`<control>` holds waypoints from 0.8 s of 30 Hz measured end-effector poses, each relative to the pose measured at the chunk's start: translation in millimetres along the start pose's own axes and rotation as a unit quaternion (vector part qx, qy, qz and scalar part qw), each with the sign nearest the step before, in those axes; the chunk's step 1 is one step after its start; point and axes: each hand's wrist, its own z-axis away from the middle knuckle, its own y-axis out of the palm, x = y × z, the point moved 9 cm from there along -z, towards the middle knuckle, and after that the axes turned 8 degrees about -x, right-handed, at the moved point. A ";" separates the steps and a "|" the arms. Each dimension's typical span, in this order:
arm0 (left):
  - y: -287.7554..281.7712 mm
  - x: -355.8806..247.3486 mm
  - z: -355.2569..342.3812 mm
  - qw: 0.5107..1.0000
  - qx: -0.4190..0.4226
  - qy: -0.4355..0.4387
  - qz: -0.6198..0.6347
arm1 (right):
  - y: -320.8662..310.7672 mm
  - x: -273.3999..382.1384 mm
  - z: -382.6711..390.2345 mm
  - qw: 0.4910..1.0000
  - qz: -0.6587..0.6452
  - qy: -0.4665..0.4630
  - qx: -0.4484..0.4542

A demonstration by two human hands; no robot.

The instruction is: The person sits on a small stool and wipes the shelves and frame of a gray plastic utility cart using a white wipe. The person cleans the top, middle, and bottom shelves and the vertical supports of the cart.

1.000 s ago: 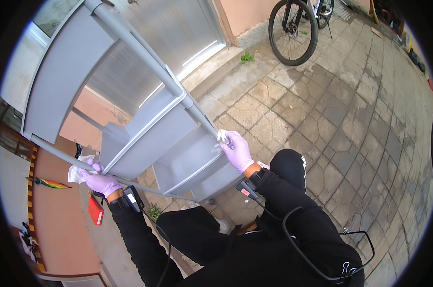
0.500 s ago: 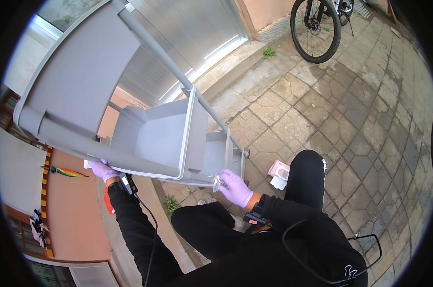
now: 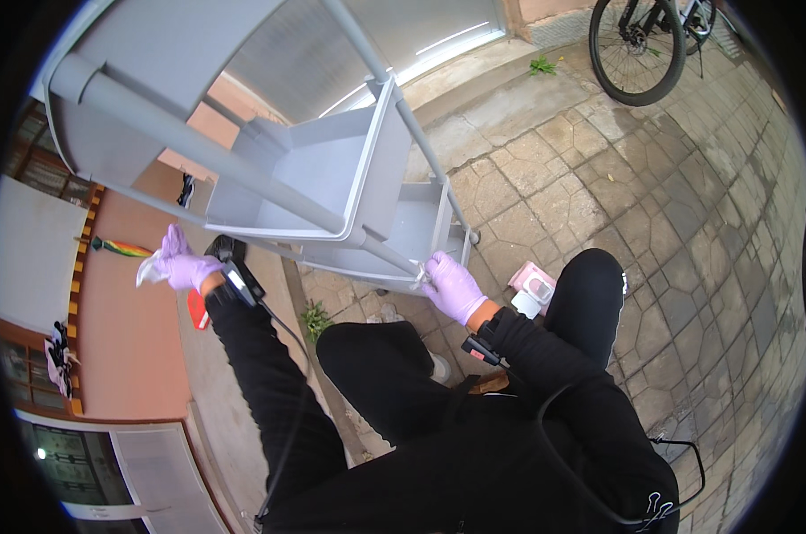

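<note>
A grey tiered rolling cart lies tipped over in front of me, its trays and tubular frame facing me. My right hand, in a purple glove, grips the lower corner of the frame where a small white wipe shows. My left hand, also gloved in purple, is off the cart at its left side and holds a crumpled white cloth. I crouch with black-trousered knees under the cart.
A pink-and-white packet of wipes lies on the stone paving by my right knee. A bicycle wheel stands at the upper right. A salmon wall and a small weed are on the left.
The cart has swung further over, with its trays now turned towards me. My left hand has come off the frame with the cloth, and my right hand stays at the lower corner.
</note>
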 end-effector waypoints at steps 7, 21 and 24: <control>39.6 -68.5 256.0 0.944 0.271 0.137 -0.130 | 10.5 -2.7 -9.2 0.997 0.010 -0.054 0.062; 69.6 -52.3 281.5 0.873 0.358 0.312 -0.108 | 6.1 6.0 4.5 0.954 0.294 -0.011 0.050; 70.4 -55.5 281.3 0.871 0.354 0.321 -0.115 | 7.1 32.7 15.3 0.978 0.188 -0.031 0.087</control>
